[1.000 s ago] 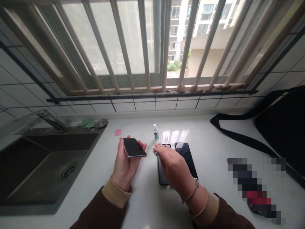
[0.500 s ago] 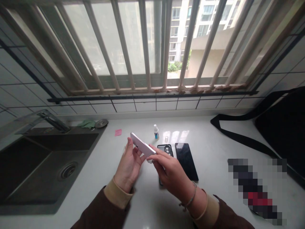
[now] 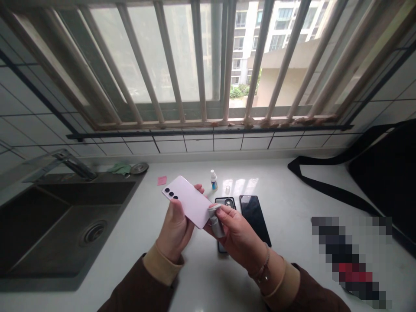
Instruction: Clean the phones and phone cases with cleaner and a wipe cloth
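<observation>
A pale pink phone is held over the counter, its back with several black camera lenses facing up. My left hand grips it from below, thumb on the back near the lenses and fingertips showing past the far edge. In my right hand a grey cloth is pinched between thumb and fingers, close to the phone's lower right end. Beneath that hand lies a dark phone case, partly hidden. Just right of it rests a black phone, screen up.
A small white spray bottle stands behind the phones, near a clear cap. On the left are a pink sticky note, a dark sink and a faucet. A black strap and a pixelated patch occupy the right.
The pink phone has turned from nearly edge-on to back-up. My right hand has rolled over, and the grey cloth in it now shows clearly.
</observation>
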A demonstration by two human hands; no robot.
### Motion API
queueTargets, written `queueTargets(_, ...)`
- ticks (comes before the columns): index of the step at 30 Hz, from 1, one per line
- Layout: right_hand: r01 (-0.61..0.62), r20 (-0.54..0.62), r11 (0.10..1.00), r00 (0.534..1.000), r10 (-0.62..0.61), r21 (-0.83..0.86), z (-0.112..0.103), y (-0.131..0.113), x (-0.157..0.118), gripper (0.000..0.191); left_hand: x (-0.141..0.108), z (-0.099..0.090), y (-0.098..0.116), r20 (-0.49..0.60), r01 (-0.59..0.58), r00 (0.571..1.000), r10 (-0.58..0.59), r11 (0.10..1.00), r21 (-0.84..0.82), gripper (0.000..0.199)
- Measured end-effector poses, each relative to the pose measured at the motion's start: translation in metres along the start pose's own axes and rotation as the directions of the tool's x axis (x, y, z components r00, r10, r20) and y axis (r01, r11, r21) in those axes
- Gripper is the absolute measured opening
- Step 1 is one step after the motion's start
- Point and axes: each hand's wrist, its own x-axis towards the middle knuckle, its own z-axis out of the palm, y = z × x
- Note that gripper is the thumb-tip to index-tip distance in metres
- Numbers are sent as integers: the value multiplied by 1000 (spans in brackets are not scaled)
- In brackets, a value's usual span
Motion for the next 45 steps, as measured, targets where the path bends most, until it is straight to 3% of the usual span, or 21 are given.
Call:
queueTargets(5,-12,-95,993,995,1,-118,-9,-2,4,34,5,0,-1,-64,32,997,-34,999,-22,70)
queueTargets(7,47,-203,973,975,-95,-228,-19,-4,8,39,8,0,2,-108,89,990,-91,996,-20,66)
queueTargets(9,141,-294,907,916,-271,-397,-30,-6,12,41,9,-1,6,-127,173,976,-175,985,-25,67)
queueTargets(11,188,-278,734,842,-463,-653,-38,-11,13,37,8,-1,8,-92,276,957,-275,961,-10,71)
queueTargets(13,194,-156,487,793,-588,-851,-40,-16,12,35,5,-1,7,-21,370,929,-369,929,30,72)
queueTargets(15,215,-35,330,790,-613,-919,-38,-20,9,36,2,0,3,44,451,890,-454,890,72,69)
queueTargets(16,231,-4,315,801,-599,-921,-36,-21,8,36,0,0,1,63,483,870,-489,871,89,68)
queueTargets(18,255,-1,394,838,-546,-883,-33,-19,7,36,-2,-1,-4,62,537,835,-547,834,127,67)
queueTargets(20,264,-38,542,876,-481,-798,-32,-15,8,40,-3,-2,-8,28,555,824,-566,817,157,68)
queueTargets(23,250,-81,712,915,-396,-656,-35,-8,13,49,-2,-1,-8,14,521,849,-528,842,138,67)
queueTargets(28,182,-197,828,924,-329,-530,-39,-7,19,50,0,0,-2,-20,449,893,-450,886,116,65)
queueTargets(32,152,-242,851,920,-308,-503,-38,-11,18,46,0,-3,1,7,436,898,-440,891,129,65)
queueTargets(38,153,-250,799,901,-354,-582,-38,-13,15,48,-5,-4,5,61,477,864,-500,852,216,70)
queueTargets(45,162,-245,777,893,-378,-609,-38,-14,15,48,-7,-2,6,56,450,879,-473,864,224,71)
